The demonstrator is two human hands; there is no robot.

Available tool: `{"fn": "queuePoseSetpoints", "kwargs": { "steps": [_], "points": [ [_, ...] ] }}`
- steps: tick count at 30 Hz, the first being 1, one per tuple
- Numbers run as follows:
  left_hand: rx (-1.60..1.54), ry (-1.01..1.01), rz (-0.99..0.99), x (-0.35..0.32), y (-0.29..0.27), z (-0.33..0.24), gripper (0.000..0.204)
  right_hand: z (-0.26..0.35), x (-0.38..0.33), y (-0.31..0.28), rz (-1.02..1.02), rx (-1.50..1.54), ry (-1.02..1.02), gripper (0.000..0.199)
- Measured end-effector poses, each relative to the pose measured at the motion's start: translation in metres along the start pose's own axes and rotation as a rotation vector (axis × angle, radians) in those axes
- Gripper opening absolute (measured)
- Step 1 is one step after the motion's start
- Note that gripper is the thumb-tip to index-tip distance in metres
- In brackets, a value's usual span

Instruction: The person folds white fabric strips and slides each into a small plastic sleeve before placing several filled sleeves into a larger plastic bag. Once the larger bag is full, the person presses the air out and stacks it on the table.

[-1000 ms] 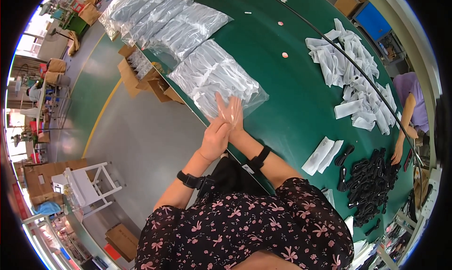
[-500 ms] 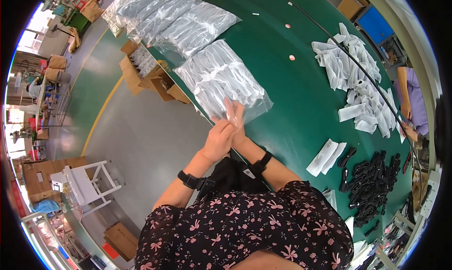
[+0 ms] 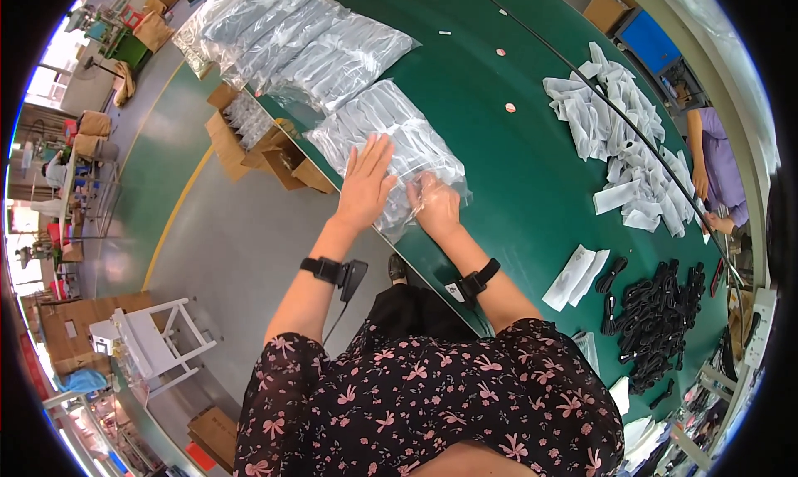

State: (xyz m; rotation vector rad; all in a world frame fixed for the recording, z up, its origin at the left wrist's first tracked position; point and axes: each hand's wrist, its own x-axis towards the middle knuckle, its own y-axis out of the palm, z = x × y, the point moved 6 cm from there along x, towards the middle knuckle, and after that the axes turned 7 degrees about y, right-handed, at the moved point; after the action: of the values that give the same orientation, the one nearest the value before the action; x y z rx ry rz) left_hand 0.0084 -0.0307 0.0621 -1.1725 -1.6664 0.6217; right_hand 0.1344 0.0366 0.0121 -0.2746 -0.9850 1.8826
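Note:
A clear plastic bag [image 3: 399, 120] packed with white sleeves lies on the green table in front of me. My left hand [image 3: 364, 186] is flat on its near left part, fingers stretched out and apart. At the bag's near right end is my right hand [image 3: 436, 204], its fingers bent into the loose clear film, which partly covers them. The fingertips are hard to make out through the shine. More filled clear bags [image 3: 341, 57] lie just beyond this one, along the table's left edge.
White sleeves [image 3: 619, 120] are heaped at the right, with two more [image 3: 575, 277] nearer me. Coiled black cables [image 3: 661, 327] form a pile at the near right. A dark rod [image 3: 615, 95] crosses above the table. Open cartons [image 3: 278, 157] stand beside the left edge. A co-worker's arm [image 3: 698, 157] shows at far right.
My left hand has let go of the bag's near edge, moved forward and spread flat on the bag. My right hand has shifted slightly right, and the loose film is drawn in closer.

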Motion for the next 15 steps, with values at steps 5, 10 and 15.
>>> {"fn": "queuePoseSetpoints", "kwargs": {
  "steps": [5,10,15],
  "points": [
    [0.18,0.1,0.245,0.011,0.029,0.007,0.056,-0.018,-0.006,0.001,-0.094,0.122,-0.013,0.021],
    [0.125,0.104,0.231,0.007,0.022,0.018,0.059,-0.023,-0.026,-0.008,0.077,0.453,0.196,0.019],
    [0.166,0.057,0.157,-0.018,-0.006,-0.059,0.063,-0.032,-0.056,-0.017,0.095,0.251,-0.088,0.014]
  ]
}}
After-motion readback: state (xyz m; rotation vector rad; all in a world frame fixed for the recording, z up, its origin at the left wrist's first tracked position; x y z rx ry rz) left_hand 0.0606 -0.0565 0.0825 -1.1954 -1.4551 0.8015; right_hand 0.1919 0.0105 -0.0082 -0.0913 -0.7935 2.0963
